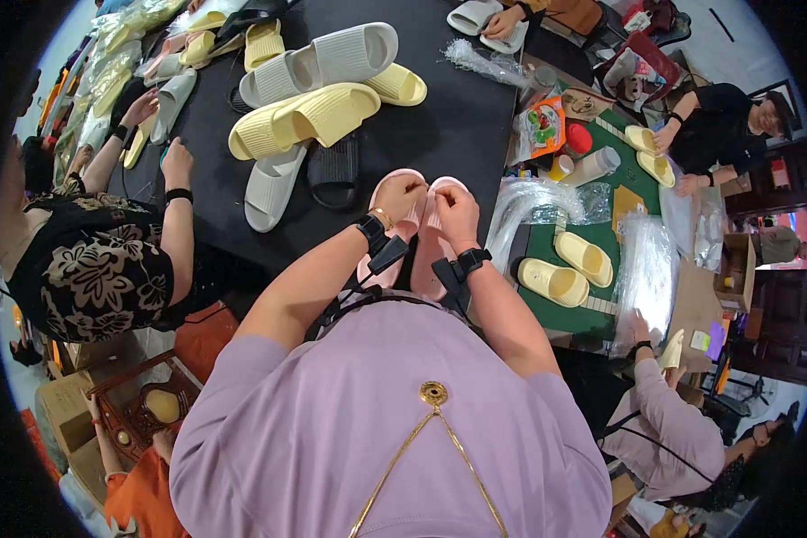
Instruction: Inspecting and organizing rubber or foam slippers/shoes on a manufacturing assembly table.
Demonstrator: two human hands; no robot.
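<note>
Two pink slide sandals (429, 244) lie side by side on the black table (457, 117) right in front of me. My left hand (399, 195) grips the toe end of the left pink sandal, fingers curled over it. On the toe end of the right one my right hand (455, 208) is closed. Both wrists wear black bands with small black devices. My purple shirt fills the lower part of the view.
Yellow sandals (307, 117), grey sandals (318, 61) and a black sandal (334, 168) lie further out on the table. Clear plastic bags (524, 208) sit to my right beside a green mat (592, 314) with a yellow pair (569, 269). Other people work at left, right and far side.
</note>
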